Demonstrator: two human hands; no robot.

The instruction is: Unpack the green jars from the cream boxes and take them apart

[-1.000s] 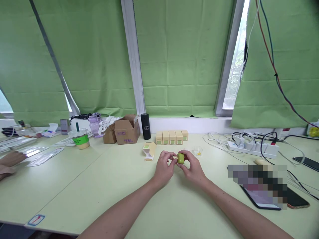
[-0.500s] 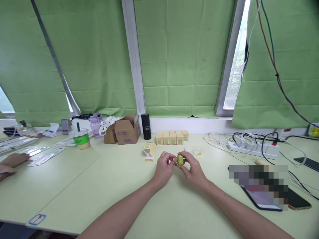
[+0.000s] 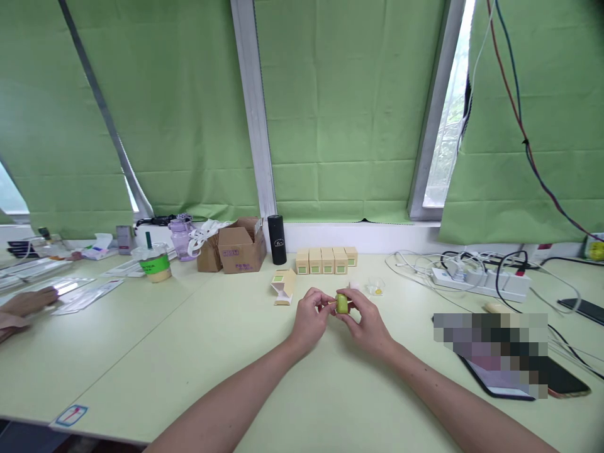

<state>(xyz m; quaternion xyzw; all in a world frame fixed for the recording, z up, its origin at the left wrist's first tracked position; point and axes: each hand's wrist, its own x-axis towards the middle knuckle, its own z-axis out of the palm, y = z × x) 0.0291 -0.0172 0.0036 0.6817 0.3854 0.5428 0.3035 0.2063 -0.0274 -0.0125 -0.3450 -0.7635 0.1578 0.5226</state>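
The green band (image 3: 153, 265) on the cup (image 3: 163, 276) reads "TEA"; the carton (image 3: 252, 259) bears illegible print (image 3: 231, 253).

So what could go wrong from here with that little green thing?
The small green object is held off the table only by the fingertips of the left hand and right hand, so it might slip.
The open paper box lies just beyond the left hand; a stray knuckle could knock it.
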